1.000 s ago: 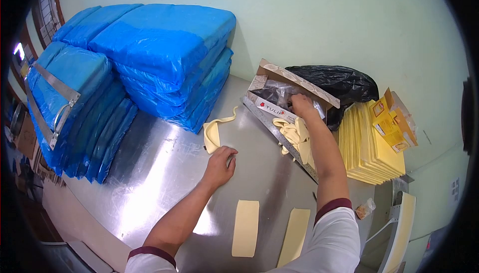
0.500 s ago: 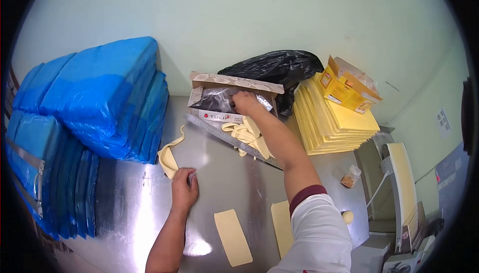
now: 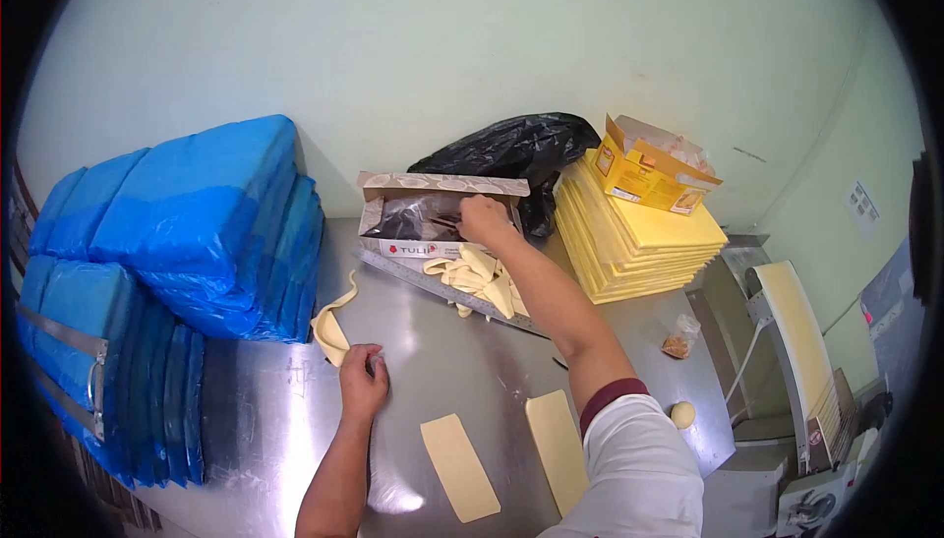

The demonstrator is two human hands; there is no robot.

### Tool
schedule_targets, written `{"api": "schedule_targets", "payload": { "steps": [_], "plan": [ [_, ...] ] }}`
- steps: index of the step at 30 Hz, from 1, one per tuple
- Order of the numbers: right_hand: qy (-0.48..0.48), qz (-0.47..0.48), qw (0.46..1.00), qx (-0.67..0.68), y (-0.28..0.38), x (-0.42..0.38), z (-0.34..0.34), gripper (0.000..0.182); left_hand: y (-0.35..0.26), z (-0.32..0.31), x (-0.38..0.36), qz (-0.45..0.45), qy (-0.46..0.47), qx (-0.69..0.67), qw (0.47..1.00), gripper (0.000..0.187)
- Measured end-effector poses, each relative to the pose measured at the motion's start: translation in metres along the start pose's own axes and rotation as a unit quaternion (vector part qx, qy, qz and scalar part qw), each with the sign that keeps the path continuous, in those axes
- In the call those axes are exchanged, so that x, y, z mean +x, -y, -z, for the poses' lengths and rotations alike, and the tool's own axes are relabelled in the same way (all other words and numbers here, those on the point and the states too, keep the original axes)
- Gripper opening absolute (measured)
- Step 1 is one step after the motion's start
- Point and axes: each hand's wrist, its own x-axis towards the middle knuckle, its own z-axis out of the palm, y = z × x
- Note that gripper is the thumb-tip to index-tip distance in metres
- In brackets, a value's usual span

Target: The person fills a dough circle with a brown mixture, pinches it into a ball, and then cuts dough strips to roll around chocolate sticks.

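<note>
My right hand [image 3: 484, 220] reaches over the open TULIP carton [image 3: 423, 249], its fingers pinched at the dark brown sticks [image 3: 450, 217]. Clear plastic lines the carton, and the fingertips are partly hidden. My left hand [image 3: 364, 381] rests on the metal table with fingers loosely curled and the thumb apart; nothing shows in it. Just beyond it lies a curved dough scrap [image 3: 330, 335]. Two flat dough rectangles, a left one [image 3: 460, 467] and a right one [image 3: 557, 449], lie nearer me. More dough scraps [image 3: 477, 277] are heaped by a metal ruler [image 3: 413, 277] before the carton.
Blue-wrapped stacks [image 3: 187, 213] stand at left. To the right, a yellow stack [image 3: 639, 243] carries an open yellow box [image 3: 654, 176]. A black plastic bag [image 3: 511, 149] sits behind the carton. Near the right edge are a small bag [image 3: 680, 337], a dough ball [image 3: 682, 414] and a machine [image 3: 792, 341].
The view has shifted, so most things sit lower in it. My right hand has risen slightly in the carton, and dark sticks now show at its fingertips. My left hand stays by the scrap.
</note>
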Motion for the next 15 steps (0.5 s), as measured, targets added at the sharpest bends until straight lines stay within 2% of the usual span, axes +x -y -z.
{"api": "schedule_targets", "payload": {
  "steps": [3, 4, 7, 10, 13, 15],
  "plan": [
    [0.005, -0.034, 0.994, 0.099, 0.001, -0.025, 0.030, 0.031, 0.005, -0.001, 0.000, -0.030, -0.009, 0.007, 1.000, 0.019],
    [0.026, -0.048, 0.990, 0.126, -0.008, -0.022, 0.022, 0.035, 0.005, 0.000, 0.000, -0.030, -0.005, 0.016, 0.999, 0.020],
    [0.003, -0.049, 0.984, 0.170, -0.024, -0.037, 0.014, 0.034, 0.005, -0.001, -0.001, -0.045, -0.007, 0.018, 0.999, 0.021],
    [0.021, -0.055, 0.961, 0.270, -0.037, -0.064, 0.004, 0.035, -0.009, 0.003, 0.001, -0.005, 0.004, -0.062, 0.998, 0.021],
    [0.013, -0.067, 0.924, 0.375, -0.042, -0.120, -0.017, 0.038, -0.031, -0.009, 0.034, -0.101, -0.003, -0.031, 0.994, 0.019],
    [0.023, -0.101, 0.884, 0.455, -0.026, -0.180, -0.014, 0.037, -0.051, -0.040, 0.091, -0.190, -0.004, -0.016, 0.982, 0.015]
  ]
}}
